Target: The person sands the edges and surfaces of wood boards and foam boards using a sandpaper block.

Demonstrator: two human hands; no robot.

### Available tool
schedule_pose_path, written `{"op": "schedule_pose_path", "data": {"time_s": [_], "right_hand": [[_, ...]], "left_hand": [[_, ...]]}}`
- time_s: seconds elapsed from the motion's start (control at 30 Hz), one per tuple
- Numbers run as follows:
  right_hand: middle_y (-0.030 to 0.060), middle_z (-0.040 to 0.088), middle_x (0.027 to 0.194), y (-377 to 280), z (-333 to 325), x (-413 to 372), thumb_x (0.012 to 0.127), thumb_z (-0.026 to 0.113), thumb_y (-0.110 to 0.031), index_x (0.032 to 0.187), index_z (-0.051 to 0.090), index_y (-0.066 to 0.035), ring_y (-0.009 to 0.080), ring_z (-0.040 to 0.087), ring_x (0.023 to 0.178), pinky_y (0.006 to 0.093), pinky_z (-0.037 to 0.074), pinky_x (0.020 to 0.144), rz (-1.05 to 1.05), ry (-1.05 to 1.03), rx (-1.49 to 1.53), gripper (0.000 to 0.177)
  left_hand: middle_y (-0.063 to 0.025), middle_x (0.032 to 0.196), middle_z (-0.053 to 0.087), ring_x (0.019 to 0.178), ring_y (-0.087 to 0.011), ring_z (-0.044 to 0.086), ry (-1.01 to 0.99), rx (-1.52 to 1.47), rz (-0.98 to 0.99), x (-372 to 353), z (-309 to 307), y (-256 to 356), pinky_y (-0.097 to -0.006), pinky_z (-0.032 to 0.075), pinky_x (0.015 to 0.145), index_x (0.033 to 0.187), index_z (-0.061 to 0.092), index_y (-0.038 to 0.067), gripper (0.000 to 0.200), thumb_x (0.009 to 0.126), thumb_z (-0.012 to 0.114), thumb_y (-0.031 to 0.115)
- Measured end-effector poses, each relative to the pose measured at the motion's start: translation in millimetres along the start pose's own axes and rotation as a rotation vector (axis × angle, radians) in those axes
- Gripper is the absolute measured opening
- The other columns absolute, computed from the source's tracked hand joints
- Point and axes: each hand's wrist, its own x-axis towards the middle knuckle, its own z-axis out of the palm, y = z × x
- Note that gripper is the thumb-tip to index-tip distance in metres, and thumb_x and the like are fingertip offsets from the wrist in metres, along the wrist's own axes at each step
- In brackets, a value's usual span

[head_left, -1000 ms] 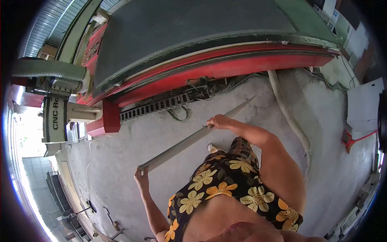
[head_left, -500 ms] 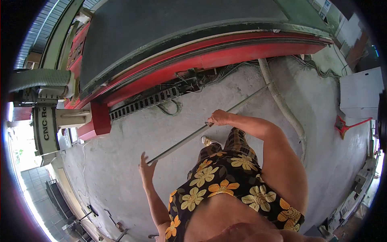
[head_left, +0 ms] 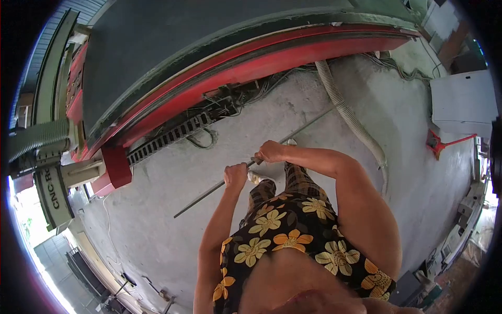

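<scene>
A long, thin grey bar (head_left: pixel 201 200) runs diagonally in front of my body, from lower left to upper right. My left hand (head_left: pixel 236 176) is closed around its middle part. Close beside it, my right hand (head_left: pixel 272 152) also grips the bar, fingers wrapped over it. A small brownish piece (head_left: pixel 257 160) shows at the right hand's fingertips, against the bar. The bar's far end reaches toward a ribbed hose (head_left: pixel 340 99) and overlaps the floor in this view.
Ahead stands a large machine with a dark flat bed (head_left: pixel 209 36) and red side rail (head_left: pixel 277 62). A black cable chain (head_left: pixel 170 140) lies along its base. A white cabinet (head_left: pixel 463 102) and red dustpan (head_left: pixel 435 142) are at right. Concrete floor (head_left: pixel 157 246) surrounds my feet.
My left hand has moved from the bar's near end up to its middle, next to my right hand, and closed on it. The view has shifted slightly.
</scene>
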Motion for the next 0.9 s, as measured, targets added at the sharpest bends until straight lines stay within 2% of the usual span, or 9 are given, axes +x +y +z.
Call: {"op": "schedule_pose_path", "data": {"time_s": [0.13,0.23,0.33,0.43,0.57,0.67,0.73,0.87,0.9], "right_hand": [[0.0106,0.062,0.068,15,-3,-14,0.081,0.048,-0.022,0.092,0.061,-0.012,0.0321,0.062,0.067,0.0441,0.049,0.061,-0.028,0.068,-0.033,0.019],[0.0074,0.063,0.073,19,-4,-23,0.082,0.050,-0.018,0.092,0.061,-0.013,0.0308,0.062,0.069,0.0429,0.049,0.060,-0.076,0.267,0.079,0.016],[0.0045,0.065,0.082,17,-13,-34,0.079,0.056,-0.014,0.096,0.062,-0.013,0.0258,0.063,0.082,0.0400,0.049,0.070,-0.025,0.292,0.104,0.018],[0.0050,0.063,0.101,24,-10,-47,0.077,0.060,-0.011,0.109,0.058,-0.013,0.0227,0.058,0.102,0.0398,0.045,0.085,-0.062,0.439,0.122,0.033],[0.0068,0.048,0.129,53,-18,-77,0.078,0.058,-0.010,0.124,0.049,-0.015,0.0248,0.044,0.121,0.0418,0.037,0.096,-0.133,0.613,0.006,0.047],[0.0057,0.053,0.118,78,-26,-100,0.082,0.049,-0.013,0.118,0.053,-0.018,0.0254,0.047,0.116,0.0436,0.038,0.093,0.026,0.735,-0.208,0.036],[0.0073,0.051,0.122,109,-36,-118,0.078,0.054,-0.008,0.119,0.051,-0.014,0.0269,0.045,0.119,0.0484,0.033,0.099,0.138,0.687,0.021,0.042],[0.0071,0.051,0.120,195,-33,-147,0.084,0.044,-0.012,0.119,0.051,-0.013,0.0290,0.045,0.116,0.0477,0.031,0.100,0.656,0.839,-0.234,0.035],[0.0075,0.050,0.122,202,-35,-148,0.084,0.044,-0.012,0.121,0.050,-0.013,0.0290,0.044,0.119,0.0476,0.030,0.101,0.710,0.840,-0.248,0.037]], "left_hand": [[-0.0143,0.069,0.065,0.068,-0.0310,0.064,0.010,0.010,0.005,6,-16,16,-0.0427,0.045,0.070,0.077,0.065,0.008,0.023,0.082,0.057,0.029],[-0.0157,0.069,0.065,0.068,-0.0314,0.064,-0.007,0.023,-0.006,10,-31,24,-0.0425,0.045,0.071,0.077,0.065,0.008,0.022,0.082,0.059,0.029],[-0.0161,0.068,0.064,0.068,-0.0314,0.064,-0.049,0.041,-0.043,11,-53,37,-0.0420,0.045,0.072,0.078,0.064,0.007,0.022,0.082,0.060,0.029],[-0.0160,0.068,0.064,0.068,-0.0317,0.064,-0.051,0.069,-0.062,6,-71,47,-0.0413,0.045,0.072,0.078,0.064,0.007,0.023,0.081,0.060,0.029],[-0.0167,0.068,0.064,0.067,-0.0328,0.063,-0.036,0.084,-0.083,-3,-95,49,-0.0425,0.047,0.069,0.077,0.065,0.007,0.023,0.082,0.060,0.029],[-0.0172,0.068,0.063,0.067,-0.0335,0.063,-0.017,0.070,-0.090,-14,-111,48,-0.0432,0.048,0.066,0.080,0.066,0.007,0.022,0.082,0.060,0.029],[-0.0171,0.068,0.063,0.067,-0.0339,0.062,0.010,0.043,-0.091,-24,-128,49,-0.0433,0.049,0.066,0.083,0.067,0.008,0.021,0.081,0.061,0.028],[-0.0176,0.067,0.062,0.067,-0.0352,0.062,-0.032,0.014,-0.170,-43,-166,64,-0.0436,0.048,0.065,0.084,0.067,0.007,0.020,0.080,0.063,0.026],[-0.0182,0.067,0.061,0.067,-0.0357,0.061,-0.032,0.004,-0.179,-47,-172,65,-0.0440,0.048,0.065,0.084,0.067,0.007,0.020,0.080,0.064,0.027]]}}
